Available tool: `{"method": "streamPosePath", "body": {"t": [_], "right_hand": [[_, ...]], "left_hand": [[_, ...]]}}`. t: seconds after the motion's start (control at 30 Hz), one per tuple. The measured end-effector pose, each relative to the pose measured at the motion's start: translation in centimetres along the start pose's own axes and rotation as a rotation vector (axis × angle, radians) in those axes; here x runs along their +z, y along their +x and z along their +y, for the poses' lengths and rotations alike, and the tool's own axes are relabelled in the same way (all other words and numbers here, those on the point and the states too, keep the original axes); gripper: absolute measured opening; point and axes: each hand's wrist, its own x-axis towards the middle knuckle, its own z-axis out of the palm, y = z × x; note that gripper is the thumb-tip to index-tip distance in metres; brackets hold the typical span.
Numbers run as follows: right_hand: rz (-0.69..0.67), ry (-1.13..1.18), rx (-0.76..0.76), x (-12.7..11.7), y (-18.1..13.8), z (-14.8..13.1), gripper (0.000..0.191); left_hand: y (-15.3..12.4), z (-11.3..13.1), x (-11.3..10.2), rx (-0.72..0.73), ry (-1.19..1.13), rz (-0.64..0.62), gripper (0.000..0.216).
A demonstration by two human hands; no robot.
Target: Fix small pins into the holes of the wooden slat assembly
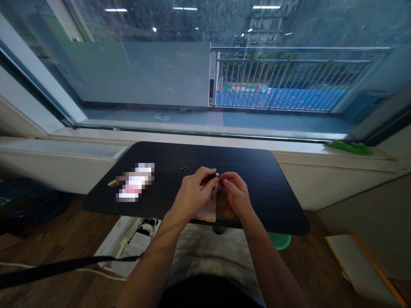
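Over the front middle of the black table [257, 171], my left hand [194, 190] is closed round a small dark object [210, 176] with a pale tip. Close beside that tip, the thumb and fingers of my right hand [237, 194] are pinched together; whatever they hold is too small to make out. Beneath my hands lie pale, flat wood-like strips [210, 211] and a brown flat piece [225, 209], partly hidden by them. Farther back, to the left of my hands, are two small thin metal pieces [184, 168] that look like screws or nails.
A blurred-out bright item [136, 182] lies on the table's left, with a wooden stick end [113, 182] showing. A window sill [192, 137] runs behind, with a green cloth [349, 148] at right. Below are a green basin [280, 241] and a box [128, 244].
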Motion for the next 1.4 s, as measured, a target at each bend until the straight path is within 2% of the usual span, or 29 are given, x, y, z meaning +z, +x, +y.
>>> {"method": "streamPosePath", "body": {"t": [0.2,0.4,0.67,0.93,1.2,1.4], "right_hand": [[0.095,0.004,0.012,0.3,-0.1,-0.1,0.009],[0.106,-0.055,0.009,0.9,-0.4,-0.7,0.005],[0.128,-0.169,-0.002,1.1,-0.3,-1.3,0.007],[0.115,-0.224,0.001,1.1,-0.2,-1.4,0.008],[0.108,-0.209,0.016,0.9,-0.3,-1.5,0.009],[0.062,-0.232,0.021,1.0,-0.3,-1.4,0.009]], "left_hand": [[-0.7,0.2,-0.3,0.051,-0.032,-0.004,0.017],[-1.1,1.0,-1.2,0.079,-0.057,-0.020,0.014],[-1.6,0.8,-1.6,0.189,0.009,-0.105,0.014],[-2.7,0.8,-2.4,0.124,0.022,-0.095,0.015],[-2.6,1.4,-2.0,0.215,0.028,-0.166,0.016],[-1.5,1.0,-1.3,0.140,0.020,-0.078,0.013]]}}
